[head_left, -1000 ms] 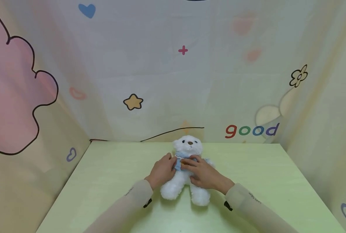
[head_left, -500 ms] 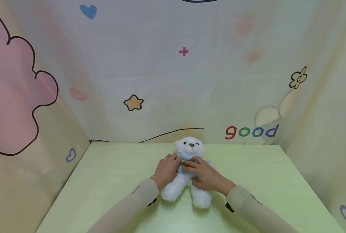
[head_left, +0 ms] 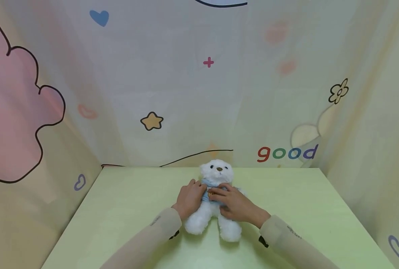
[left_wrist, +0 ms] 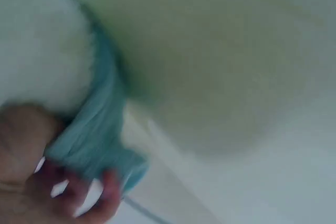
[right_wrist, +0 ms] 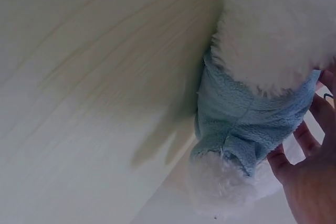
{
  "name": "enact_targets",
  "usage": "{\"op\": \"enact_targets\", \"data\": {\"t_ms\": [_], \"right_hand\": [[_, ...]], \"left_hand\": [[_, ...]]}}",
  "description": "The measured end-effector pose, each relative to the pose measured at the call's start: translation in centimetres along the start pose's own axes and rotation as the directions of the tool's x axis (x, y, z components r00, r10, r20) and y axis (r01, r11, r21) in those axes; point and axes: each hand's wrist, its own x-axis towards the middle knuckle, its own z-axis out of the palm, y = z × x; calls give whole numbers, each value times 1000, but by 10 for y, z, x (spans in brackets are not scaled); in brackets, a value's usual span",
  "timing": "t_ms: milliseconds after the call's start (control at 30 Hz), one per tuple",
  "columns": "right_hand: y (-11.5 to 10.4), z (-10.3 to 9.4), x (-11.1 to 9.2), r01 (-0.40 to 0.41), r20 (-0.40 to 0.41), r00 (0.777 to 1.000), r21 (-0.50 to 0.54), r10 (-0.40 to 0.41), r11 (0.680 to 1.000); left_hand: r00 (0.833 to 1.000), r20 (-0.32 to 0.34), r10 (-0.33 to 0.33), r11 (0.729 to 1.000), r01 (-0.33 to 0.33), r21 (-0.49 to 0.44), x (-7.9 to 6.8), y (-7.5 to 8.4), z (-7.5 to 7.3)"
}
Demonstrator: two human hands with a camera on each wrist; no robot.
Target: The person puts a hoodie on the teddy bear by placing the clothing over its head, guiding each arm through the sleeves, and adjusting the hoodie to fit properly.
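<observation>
A white plush bear (head_left: pixel 216 172) in a light blue top (right_wrist: pixel 252 111) is on the table between both hands, its face showing and its legs towards me. My left hand (head_left: pixel 190 198) is at the bear's side; in the left wrist view its thumb and bent fingers pinch the blue cloth (left_wrist: pixel 97 135) near the sleeve. That view is blurred. My right hand (head_left: pixel 236 203) rests across the bear's chest with fingers spread and loosely bent, partly covering a small yellow-brown detail on the top. In the right wrist view, its fingertips touch the blue cloth's edge.
The pale green table (head_left: pixel 135 209) ends at a printed curtain (head_left: pixel 172 74) behind the bear, with more curtain along both sides. Beige sleeves (head_left: pixel 152 239) cover both forearms. Dark straps show under the wrists.
My left hand has shifted slightly to the right and further over the blue top's side. The right hand stays on the chest. The whole view has shifted a little.
</observation>
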Motion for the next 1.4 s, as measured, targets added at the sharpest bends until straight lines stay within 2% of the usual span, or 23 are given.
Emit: {"op": "enact_targets", "data": {"t_ms": [67,167,367,433,700,767,867,933,1000,1133,1233,1400], "right_hand": [[0,1,1,-3,6,1000,6,3,1000],[0,2,2,10,-18,1000,-1,-10,1000],[2,4,3,36,-67,997,-15,-37,999],[2,5,2,32,-62,998,-12,-32,999],[0,5,1,21,-65,998,4,-21,1000],[-2,5,1,14,-50,999,15,-13,1000],[-4,5,2,0,-24,1000,26,0,1000],[-5,5,2,-6,-17,1000,23,7,1000],[-4,4,1,-20,-9,1000,27,21,999],[-2,2,-3,-30,-2,1000,17,30,999],[1,1,-6,-22,-28,999,10,22,1000],[1,0,-6,-25,-36,999,9,26,1000]], "left_hand": [[999,38,28,1000,-28,11,-3,-1,-5],[997,61,50,998,-52,33,-4,-2,-9],[999,-47,-25,999,24,-32,5,0,4],[997,-57,-43,998,40,-50,6,2,7],[999,-46,29,997,-32,-73,3,-4,12],[998,-54,8,996,-13,-91,2,-3,14],[993,-85,-82,993,73,-95,2,0,17],[986,-99,-135,988,127,-88,2,3,16],[982,-105,-157,986,150,-77,2,6,12],[992,-76,-104,991,97,-88,-2,9,4],[996,-65,-67,994,61,-93,-3,9,2],[994,-74,-84,993,77,-92,1,9,7]]}}
